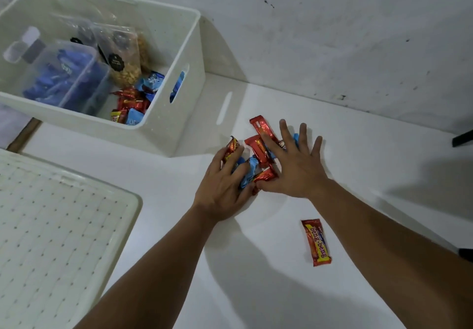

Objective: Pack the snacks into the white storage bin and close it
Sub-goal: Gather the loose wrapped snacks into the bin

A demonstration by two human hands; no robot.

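Item: white storage bin, far left on the counter, open, partly filled. Contents: a clear box of blue packets, bagged nuts, and loose red and blue wrapped snacks at its near right corner.

Item: lid, white, lying flat at near left, well apart from the hands.

Item: snack pile, red and blue wrappers, on the counter just right of the bin. The topmost red bar has its long axis running near-to-far, tilted slightly left at the far end.

Item: lone red bar, near right of the pile and apart from it; long axis near-to-far, yellow label face up.

Left hand: fingers loosely curled over the pile's left side, touching wrappers. Right hand: fingers spread and straight, pressing flat on the pile's right side.

Step judged in hand: gathering the pile between both hands. The next move likely calls for scooping it up and carrying it left to the bin; the lone bar and the lid remain to be dealt with.
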